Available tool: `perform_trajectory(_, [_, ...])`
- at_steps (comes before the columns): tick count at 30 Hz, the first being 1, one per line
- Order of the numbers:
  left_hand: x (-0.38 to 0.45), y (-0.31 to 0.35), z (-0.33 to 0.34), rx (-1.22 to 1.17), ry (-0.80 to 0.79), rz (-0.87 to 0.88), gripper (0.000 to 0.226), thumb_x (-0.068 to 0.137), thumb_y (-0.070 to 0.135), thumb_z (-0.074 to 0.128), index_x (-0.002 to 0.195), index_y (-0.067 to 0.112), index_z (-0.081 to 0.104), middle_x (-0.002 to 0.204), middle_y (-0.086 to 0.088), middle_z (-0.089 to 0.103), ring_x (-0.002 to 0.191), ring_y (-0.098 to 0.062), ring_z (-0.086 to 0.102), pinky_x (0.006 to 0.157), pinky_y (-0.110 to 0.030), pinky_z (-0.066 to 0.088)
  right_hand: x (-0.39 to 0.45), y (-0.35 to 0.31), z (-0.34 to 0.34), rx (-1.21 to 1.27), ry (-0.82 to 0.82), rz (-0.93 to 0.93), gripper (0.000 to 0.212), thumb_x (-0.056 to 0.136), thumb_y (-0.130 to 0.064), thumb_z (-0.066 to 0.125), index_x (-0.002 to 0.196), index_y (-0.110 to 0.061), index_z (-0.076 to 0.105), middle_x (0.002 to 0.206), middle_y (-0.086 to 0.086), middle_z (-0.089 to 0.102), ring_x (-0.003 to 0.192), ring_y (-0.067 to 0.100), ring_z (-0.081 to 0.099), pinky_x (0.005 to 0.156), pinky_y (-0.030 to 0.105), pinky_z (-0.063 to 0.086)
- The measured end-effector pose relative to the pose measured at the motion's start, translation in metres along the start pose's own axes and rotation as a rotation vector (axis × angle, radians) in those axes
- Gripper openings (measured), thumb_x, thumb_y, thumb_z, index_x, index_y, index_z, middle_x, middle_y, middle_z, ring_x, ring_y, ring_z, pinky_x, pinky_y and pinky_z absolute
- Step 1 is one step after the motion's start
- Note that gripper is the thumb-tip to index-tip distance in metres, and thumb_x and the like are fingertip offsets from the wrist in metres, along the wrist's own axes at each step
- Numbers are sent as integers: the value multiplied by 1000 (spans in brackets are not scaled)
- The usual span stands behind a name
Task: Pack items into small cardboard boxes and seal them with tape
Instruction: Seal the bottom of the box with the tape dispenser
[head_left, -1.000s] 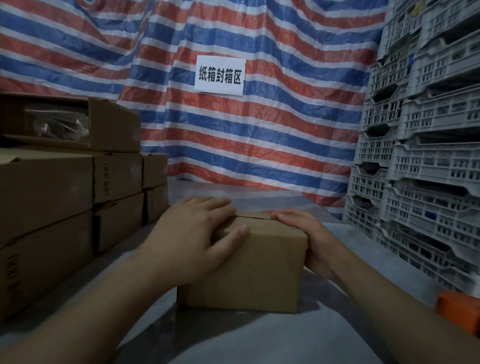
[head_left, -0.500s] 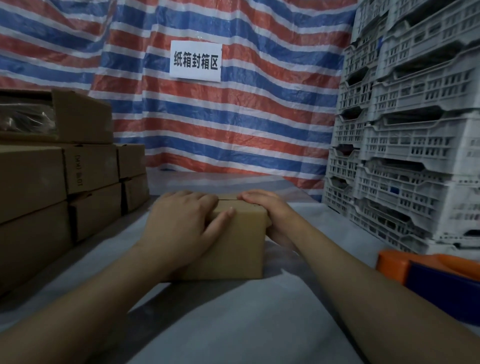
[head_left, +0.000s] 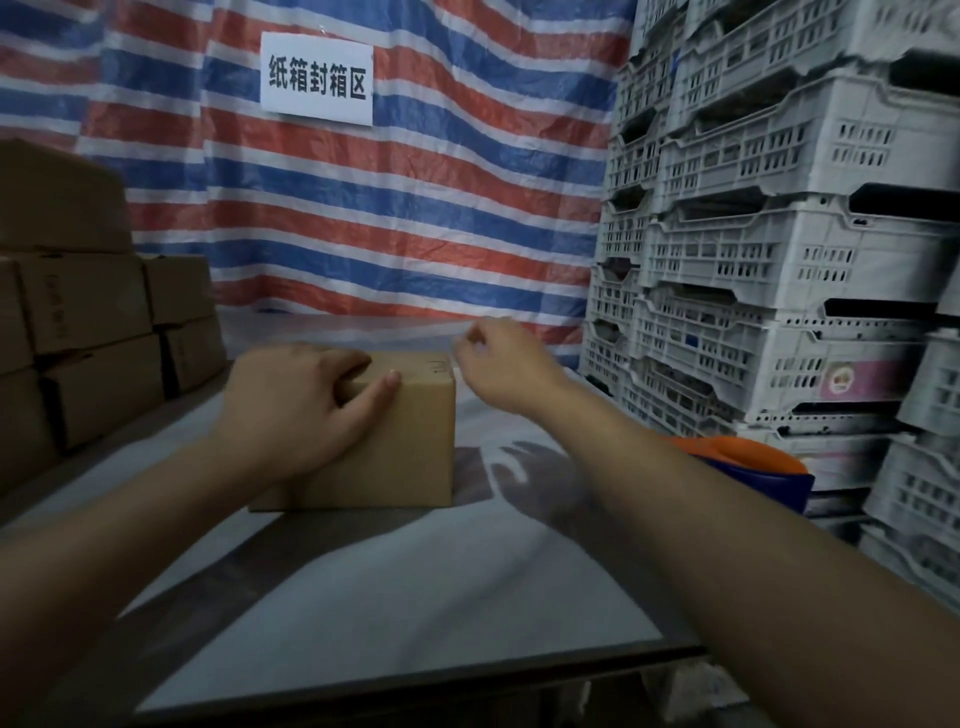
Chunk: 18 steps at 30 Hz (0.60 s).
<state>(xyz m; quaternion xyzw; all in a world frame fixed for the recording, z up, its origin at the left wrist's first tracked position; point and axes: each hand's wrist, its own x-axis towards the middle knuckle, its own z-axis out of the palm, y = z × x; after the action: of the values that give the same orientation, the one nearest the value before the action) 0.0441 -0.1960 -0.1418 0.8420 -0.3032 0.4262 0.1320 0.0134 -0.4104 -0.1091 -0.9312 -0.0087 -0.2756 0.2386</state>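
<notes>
The right hand (head_left: 498, 364) has come off the small cardboard box (head_left: 384, 441). Half a second ago it lay against the box's right side, steadying it together with the left; now it hangs in the air just beside the box's upper right corner, touching nothing, its fingers loosely curled and holding nothing that can be seen. Its shadow falls on the desk (head_left: 415, 587) to the right of the box. The left hand (head_left: 296, 405) has stayed where it was: palm on the box's near left edge, fingers curled over the top and the thumb laid flat along the top edge, pressing the flaps down.

The box stands closed on the desk, nearer the far edge than the near one and a little left of the middle, upright and square to the view. No tape shows on its top or front face, though the light is dim and the top is seen at a shallow angle.

The freed hand probably means the packing and closing step is finished and sealing comes next. An orange and blue object (head_left: 748, 467), likely the tape dispenser, lies at the right edge of the desk against the stacked grey crates (head_left: 779, 260), well apart from the box, and the right hand would have to travel back towards it. Finished-looking cartons (head_left: 98, 338) are piled along the left edge. Behind hangs a striped tarpaulin (head_left: 441, 208) with a white sign (head_left: 317, 78).
</notes>
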Motion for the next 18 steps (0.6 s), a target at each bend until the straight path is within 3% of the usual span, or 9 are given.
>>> perform_trajectory(2, [1, 7, -1, 11, -3, -10, 78, 86, 74, 15, 111, 26, 72, 80, 2, 69, 68, -14, 59, 61, -27, 41, -7, 9, -29, -414, -21, 15, 41, 101, -44, 43, 110, -10, 63, 109, 8, 64, 97, 28, 61, 74, 34, 45])
perform_trajectory(4, [-1, 10, -2, 6, -17, -19, 79, 86, 75, 14, 114, 27, 70, 85, 2, 70, 72, -14, 61, 66, -29, 46, -18, 24, -58, -620, -20, 128, 55, 100, -58, 36, 101, -10, 61, 103, 9, 63, 91, 29, 60, 73, 36, 48])
perform_trajectory(6, [-4, 10, -3, -10, -15, -18, 78, 86, 75, 14, 114, 28, 70, 86, 3, 70, 73, -14, 61, 67, -30, 46, -35, 45, -82, -678, 13, 251, 71, 96, -72, 28, 86, -8, 56, 93, 6, 62, 81, 25, 57, 65, 35, 43])
perform_trajectory(8, [-5, 10, -4, -23, -18, -13, 78, 86, 76, 14, 111, 28, 70, 84, 4, 69, 71, -13, 59, 66, -30, 46, -57, 65, -97, -710, 32, 355, 80, 90, -82, 22, 79, -8, 50, 89, 6, 59, 79, 26, 54, 68, 36, 41])
perform_trajectory(12, [-2, 13, -5, -16, -61, -17, 80, 88, 77, 10, 102, 26, 70, 82, 4, 68, 72, -15, 61, 69, -33, 51, -101, 98, -98, -786, -92, 513, 86, 79, -93, 16, 72, -14, 50, 82, 6, 55, 75, 26, 54, 72, 37, 43])
perform_trajectory(15, [-3, 16, -8, -16, -85, -28, 79, 85, 75, 9, 104, 26, 69, 86, 3, 68, 76, -16, 62, 73, -35, 51, -124, 117, -87, -808, -140, 471, 77, 77, -94, 27, 76, -22, 53, 77, 0, 54, 74, 22, 55, 72, 35, 44])
perform_trajectory(18, [-6, 20, -11, -28, -115, -45, 81, 82, 75, 9, 109, 26, 67, 93, 2, 69, 82, -17, 63, 78, -37, 52, -134, 126, -79, -730, -49, 363, 63, 78, -89, 40, 77, -27, 49, 71, -6, 50, 68, 19, 53, 68, 33, 45])
